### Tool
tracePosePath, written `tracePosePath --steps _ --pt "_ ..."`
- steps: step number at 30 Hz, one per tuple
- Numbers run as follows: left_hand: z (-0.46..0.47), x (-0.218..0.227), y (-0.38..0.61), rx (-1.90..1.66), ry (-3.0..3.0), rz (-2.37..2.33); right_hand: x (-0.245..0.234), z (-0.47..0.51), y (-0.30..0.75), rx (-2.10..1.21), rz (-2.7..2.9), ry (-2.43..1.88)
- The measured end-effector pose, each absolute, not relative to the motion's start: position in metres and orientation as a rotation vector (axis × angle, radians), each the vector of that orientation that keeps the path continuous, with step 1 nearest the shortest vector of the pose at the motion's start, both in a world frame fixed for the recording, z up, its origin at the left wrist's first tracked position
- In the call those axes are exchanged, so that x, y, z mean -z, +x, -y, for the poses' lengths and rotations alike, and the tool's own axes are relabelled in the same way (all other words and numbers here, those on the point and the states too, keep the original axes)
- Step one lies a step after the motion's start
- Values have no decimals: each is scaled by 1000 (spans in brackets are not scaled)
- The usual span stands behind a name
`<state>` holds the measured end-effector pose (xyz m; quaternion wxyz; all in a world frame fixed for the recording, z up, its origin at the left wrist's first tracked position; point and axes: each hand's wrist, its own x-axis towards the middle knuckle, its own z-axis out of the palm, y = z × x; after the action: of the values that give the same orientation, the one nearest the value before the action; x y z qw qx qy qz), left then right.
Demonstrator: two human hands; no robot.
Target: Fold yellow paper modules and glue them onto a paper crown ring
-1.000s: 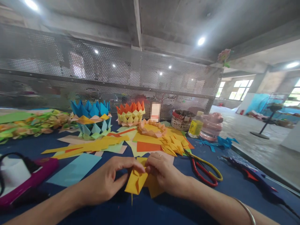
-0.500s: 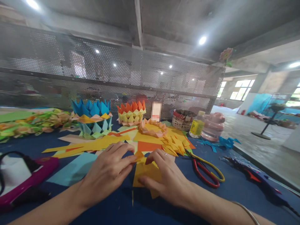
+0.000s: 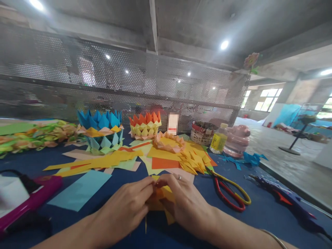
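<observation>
Both my hands meet over a yellow-orange folded paper piece (image 3: 166, 204) low on the blue table (image 3: 124, 238). My left hand (image 3: 127, 211) has its fingers closed, pinching the paper's left side. My right hand (image 3: 185, 205), with a ring on one finger, pinches the same paper from the right. Most of the paper is hidden under my fingers. Red-and-yellow-handled scissors (image 3: 230, 195) lie just right of my right hand.
Loose paper sheets: light blue (image 3: 79, 190), orange (image 3: 164, 163), yellow strips (image 3: 98, 162). Folded paper crowns, blue (image 3: 101, 129) and orange-yellow (image 3: 144, 126), stand behind. A pile of yellow folded units (image 3: 194, 159), a basket (image 3: 202, 133), small bottle (image 3: 217, 142), pink jar (image 3: 236, 141), glue gun (image 3: 285, 200), magenta bag (image 3: 28, 204). Perforated metal screen behind.
The paper went from held up, to pressed flat on the table, to gathered between both hands' fingertips again. My hands drew closer together.
</observation>
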<state>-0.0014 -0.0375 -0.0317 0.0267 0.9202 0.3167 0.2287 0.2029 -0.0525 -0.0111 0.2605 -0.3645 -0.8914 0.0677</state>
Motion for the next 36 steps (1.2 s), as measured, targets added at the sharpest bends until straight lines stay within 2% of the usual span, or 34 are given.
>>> tracePosePath --steps 9,18,26,36 --pt "40 36 -6 -767 2749 -1073 8 47 207 29 2487 -906" --pt "36 32 -5 -929 3005 -834 13 44 208 127 2582 -952" --pt "41 37 -7 -924 2950 -791 12 41 207 101 2599 -761" --pt "48 33 -2 -880 2948 -839 3 42 211 -92 2583 -847"
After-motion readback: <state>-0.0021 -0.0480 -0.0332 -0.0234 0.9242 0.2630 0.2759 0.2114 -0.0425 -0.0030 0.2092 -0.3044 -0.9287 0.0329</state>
